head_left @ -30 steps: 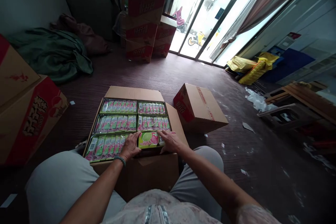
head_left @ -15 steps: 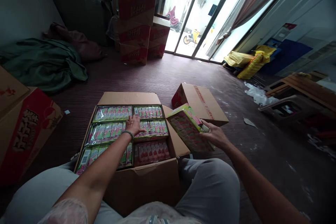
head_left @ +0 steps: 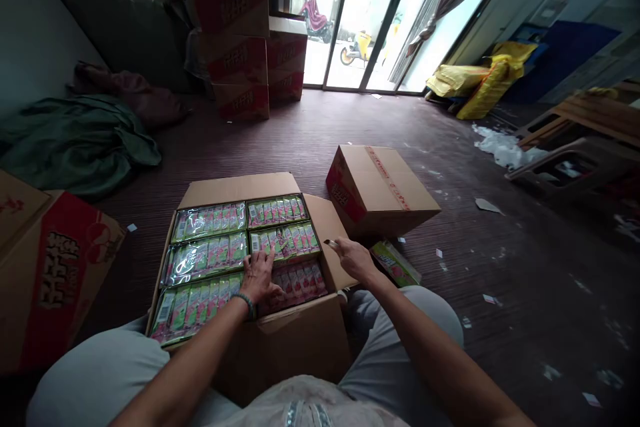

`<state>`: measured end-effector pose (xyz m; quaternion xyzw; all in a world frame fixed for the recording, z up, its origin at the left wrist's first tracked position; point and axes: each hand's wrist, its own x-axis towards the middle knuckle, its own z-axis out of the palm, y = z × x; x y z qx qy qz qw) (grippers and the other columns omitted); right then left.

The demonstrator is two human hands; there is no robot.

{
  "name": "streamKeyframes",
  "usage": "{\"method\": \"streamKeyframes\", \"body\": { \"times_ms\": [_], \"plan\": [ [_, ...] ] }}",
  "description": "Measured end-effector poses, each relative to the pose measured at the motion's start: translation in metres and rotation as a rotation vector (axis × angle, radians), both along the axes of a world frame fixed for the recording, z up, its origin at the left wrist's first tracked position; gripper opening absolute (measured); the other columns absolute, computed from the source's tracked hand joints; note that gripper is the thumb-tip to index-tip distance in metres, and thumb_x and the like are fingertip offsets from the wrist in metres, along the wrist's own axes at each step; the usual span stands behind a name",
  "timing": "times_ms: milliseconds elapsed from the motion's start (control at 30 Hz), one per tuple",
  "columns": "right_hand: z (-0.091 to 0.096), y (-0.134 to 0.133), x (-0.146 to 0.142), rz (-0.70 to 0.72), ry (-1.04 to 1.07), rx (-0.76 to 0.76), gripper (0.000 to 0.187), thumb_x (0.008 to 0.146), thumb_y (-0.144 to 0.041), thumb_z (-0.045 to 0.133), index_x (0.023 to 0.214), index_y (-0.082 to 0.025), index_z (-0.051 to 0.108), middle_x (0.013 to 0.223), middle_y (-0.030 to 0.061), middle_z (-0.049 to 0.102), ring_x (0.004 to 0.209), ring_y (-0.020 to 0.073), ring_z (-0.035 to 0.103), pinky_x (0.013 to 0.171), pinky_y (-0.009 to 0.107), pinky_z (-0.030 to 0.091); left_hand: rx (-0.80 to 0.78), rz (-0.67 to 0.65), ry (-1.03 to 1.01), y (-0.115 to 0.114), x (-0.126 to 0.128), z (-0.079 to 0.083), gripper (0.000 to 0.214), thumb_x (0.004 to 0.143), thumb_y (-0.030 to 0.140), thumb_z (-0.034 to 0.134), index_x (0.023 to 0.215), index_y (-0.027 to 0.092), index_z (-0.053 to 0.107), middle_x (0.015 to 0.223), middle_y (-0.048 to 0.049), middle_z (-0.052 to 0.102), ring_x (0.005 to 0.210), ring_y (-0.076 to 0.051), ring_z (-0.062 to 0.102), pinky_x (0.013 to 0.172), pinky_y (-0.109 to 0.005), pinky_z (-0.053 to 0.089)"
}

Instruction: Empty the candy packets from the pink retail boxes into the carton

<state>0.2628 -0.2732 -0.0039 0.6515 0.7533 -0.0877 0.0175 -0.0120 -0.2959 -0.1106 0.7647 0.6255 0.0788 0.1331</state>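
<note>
An open cardboard box in front of me holds two columns of clear-wrapped packs of small green and pink sachets. At the box's near right sits a lower pack with reddish sachets. My left hand lies across the inner edge of that pack, fingers spread, touching the green pack behind it. Above the right flap, my right hand is closed on a small, thin blade-like tool; its handle is hidden. A green package lies on the floor beyond my right wrist.
A taped carton stands just beyond the box to the right. Another red and brown carton is at the left, near green cloth. Stacked cartons rise at the back. Paper scraps litter the floor at right.
The green package has left my right hand and lies on the floor at right. My right hand has moved left over the flap. My left hand has shifted slightly nearer, onto the reddish pack's edge.
</note>
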Motion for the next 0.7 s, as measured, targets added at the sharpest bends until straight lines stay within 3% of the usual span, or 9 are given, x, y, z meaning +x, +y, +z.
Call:
{"method": "streamKeyframes", "body": {
  "times_ms": [100, 200, 300, 400, 533, 700],
  "plan": [
    [-0.001, 0.001, -0.03, 0.04, -0.01, 0.01, 0.028, 0.1, -0.035, 0.037, 0.095, -0.02, 0.06, 0.099, 0.0056, 0.07, 0.088, 0.0168, 0.062, 0.067, 0.025, 0.033, 0.113, 0.092, -0.013, -0.006, 0.001, 0.001, 0.089, 0.067, 0.069, 0.067, 0.136, 0.016, 0.047, 0.128, -0.0192, 0.049, 0.119, -0.036, 0.041, 0.104, -0.05, 0.027],
    [0.001, -0.005, -0.04, 0.06, 0.002, -0.005, 0.026, 0.1, -0.034, 0.038, 0.094, -0.02, 0.059, 0.097, 0.0049, 0.069, 0.086, 0.0165, 0.062, 0.067, 0.026, 0.033, 0.035, 0.055, -0.015, 0.028, -0.002, 0.014, 0.081, 0.069, 0.068, 0.066, 0.128, 0.015, 0.052, 0.132, -0.0193, 0.049, 0.124, -0.035, 0.038, 0.105, -0.048, 0.029],
    [0.002, -0.018, -0.033, 0.112, 0.03, 0.007, 0.027, 0.1, -0.034, 0.037, 0.091, -0.021, 0.058, 0.094, 0.0037, 0.068, 0.084, 0.0158, 0.061, 0.068, 0.025, 0.034, -0.116, 0.049, -0.014, 0.07, -0.004, 0.024, 0.091, 0.055, 0.063, 0.078, 0.129, 0.017, 0.05, 0.132, -0.0203, 0.05, 0.124, -0.038, 0.039, 0.1, -0.052, 0.033],
    [-0.004, -0.03, -0.02, 0.069, 0.041, 0.007, 0.026, 0.1, -0.033, 0.038, 0.088, -0.02, 0.058, 0.091, 0.004, 0.068, 0.084, 0.0165, 0.061, 0.069, 0.025, 0.035, -0.149, 0.051, -0.017, 0.092, -0.003, 0.022, 0.111, 0.041, 0.058, 0.086, 0.135, 0.016, 0.045, 0.132, -0.0234, 0.048, 0.124, -0.043, 0.039, 0.098, -0.056, 0.033],
    [-0.016, -0.028, -0.02, -0.016, 0.088, 0.007, 0.026, 0.099, -0.032, 0.038, 0.086, -0.02, 0.058, 0.087, 0.0046, 0.068, 0.082, 0.0182, 0.061, 0.068, 0.026, 0.035, -0.136, 0.021, 0.001, 0.085, -0.002, 0.022, 0.107, 0.043, 0.065, 0.082, 0.128, 0.01, 0.049, 0.126, -0.0249, 0.05, 0.121, -0.042, 0.04, 0.098, -0.053, 0.032],
    [-0.018, -0.009, -0.046, -0.002, 0.226, 0.124, 0.026, 0.099, -0.028, 0.035, 0.095, -0.021, 0.06, 0.096, 0.0062, 0.068, 0.091, 0.0189, 0.062, 0.074, 0.025, 0.038, 0.078, -0.009, 0.039, 0.045, 0.004, 0.044, 0.086, 0.056, 0.068, 0.075, 0.117, 0.011, 0.056, 0.118, -0.0223, 0.052, 0.116, -0.04, 0.041, 0.098, -0.052, 0.032]
  ]
}}
